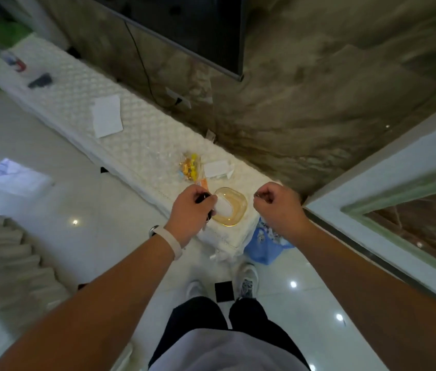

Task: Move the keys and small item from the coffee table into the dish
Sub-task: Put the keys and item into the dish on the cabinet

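An amber glass dish (237,213) sits near the right end of a long white quilted surface (82,84). My left hand (191,210) hovers at the dish's left rim, closed around dark keys (203,197) and a small white oval item (223,206) that reaches over the dish. My right hand (275,204) is a fist just right of the dish, pinching a small metal ring or key (257,195) between thumb and finger; what it is stays too small to tell.
A bag of yellow sweets (190,167) and a white card (216,168) lie just beyond the dish. A white paper (107,116) lies farther left. A blue bag (265,245) hangs below the table's end. A wall corner (358,210) stands at right.
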The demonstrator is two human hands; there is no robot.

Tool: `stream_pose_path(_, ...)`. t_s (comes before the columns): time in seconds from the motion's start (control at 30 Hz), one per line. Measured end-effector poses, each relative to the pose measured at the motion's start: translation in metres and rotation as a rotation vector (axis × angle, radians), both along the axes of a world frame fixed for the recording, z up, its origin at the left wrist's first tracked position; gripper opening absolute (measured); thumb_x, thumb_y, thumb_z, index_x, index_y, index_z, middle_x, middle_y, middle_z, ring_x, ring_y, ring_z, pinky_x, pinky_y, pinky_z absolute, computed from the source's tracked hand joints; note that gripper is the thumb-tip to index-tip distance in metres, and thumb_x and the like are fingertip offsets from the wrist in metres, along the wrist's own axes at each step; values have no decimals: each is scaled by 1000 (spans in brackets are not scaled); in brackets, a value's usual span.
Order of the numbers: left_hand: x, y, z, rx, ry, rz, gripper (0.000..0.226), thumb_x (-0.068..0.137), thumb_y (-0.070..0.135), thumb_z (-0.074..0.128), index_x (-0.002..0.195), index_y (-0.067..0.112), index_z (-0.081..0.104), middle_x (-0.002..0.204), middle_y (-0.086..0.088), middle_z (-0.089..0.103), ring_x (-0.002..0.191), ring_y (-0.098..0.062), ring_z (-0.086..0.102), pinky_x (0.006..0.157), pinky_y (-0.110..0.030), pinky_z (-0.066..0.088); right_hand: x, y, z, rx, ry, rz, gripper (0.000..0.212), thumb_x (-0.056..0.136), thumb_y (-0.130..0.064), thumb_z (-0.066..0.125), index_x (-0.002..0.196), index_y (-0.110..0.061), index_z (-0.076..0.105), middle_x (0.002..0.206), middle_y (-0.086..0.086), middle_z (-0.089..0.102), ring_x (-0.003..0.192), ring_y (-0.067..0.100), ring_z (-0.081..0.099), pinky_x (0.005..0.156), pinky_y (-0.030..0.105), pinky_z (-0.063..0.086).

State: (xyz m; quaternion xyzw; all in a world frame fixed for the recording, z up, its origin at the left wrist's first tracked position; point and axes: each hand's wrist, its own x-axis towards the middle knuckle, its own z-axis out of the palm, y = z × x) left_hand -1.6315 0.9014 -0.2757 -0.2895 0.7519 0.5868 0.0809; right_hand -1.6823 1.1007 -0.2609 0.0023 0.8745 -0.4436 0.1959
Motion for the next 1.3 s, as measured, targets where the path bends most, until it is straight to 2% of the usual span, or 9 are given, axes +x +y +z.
stream_pose_path(0.17,-24,-8,-46,-31,-63,21,8,88,16,66,83,16,59,65,-9,70,56,-19,64,48,-30,50,-27,-10,-48,16,-19,82,21,82,-20,65,69,-31,53,66,-10,60,60,4,54,58,19,43)
stream_pose_path(0.33,-42,-16,-123,-129,-155,-42,9,85,22,65,82,15,61,65,-7,72,58,-22,68,43,-23,48,-51,-20,-123,32,-64,57,12,83,-16,64,77,-23,56,69,-5,61,60,3,53,53,10,39)
stream_pose_path(0.47,-54,-17,-197,-132,-213,-97,9,83,26,65,81,19,61,68,-6,71,53,-15,61,41,-23,44,-63,-29,-198,74,-98,66,8,83,-21,63,78,-23,57,68,-7,60,59,3,53,51,11,38)
stream_pose_path(0.67,-72,-19,-291,-177,-272,-148,12,83,32,63,79,23,57,72,-4,67,53,-17,58,42,-24,40,-73,-44,-301,104,-137,128,3,85,-21,61,84,-20,59,76,-5,62,73,16,59,63,29,43)
stream_pose_path(0.83,-86,-16,-336,-218,-306,-172,12,83,29,64,76,24,55,70,-1,65,55,-13,61,31,-14,35,-76,-45,-352,140,-191,153,9,84,-24,59,91,-18,59,83,2,66,75,22,60,65,34,45)
stream_pose_path(0.97,-91,-16,-336,-215,-353,-192,4,81,22,59,84,20,60,77,2,66,66,-15,61,42,-22,40,-76,-41,-352,165,-227,214,20,84,-30,61,100,-19,59,98,2,65,82,20,60,66,32,42)
stream_pose_path(1.07,-86,-25,-313,-229,-371,-268,16,83,24,57,98,23,59,95,1,62,72,-11,57,52,-24,38,-75,-33,-331,212,-206,262,33,86,-31,62,115,-16,58,116,6,59,93,18,55,73,28,37)
stream_pose_path(1.2,-74,-42,-256,-428,-209,-481,32,82,30,62,111,15,61,119,-9,59,106,-29,55,82,-35,44,-70,-24,-278,295,-118,346,36,88,-31,60,120,-14,56,123,11,55,98,25,57,80,39,47)
stream_pose_path(1.3,-66,-53,-200,-535,-94,-559,39,82,30,64,115,9,62,126,-13,60,114,-35,54,90,-42,45,-66,-23,-227,355,-36,431,39,88,-30,61,123,-13,56,124,12,56,108,30,54,85,44,47)
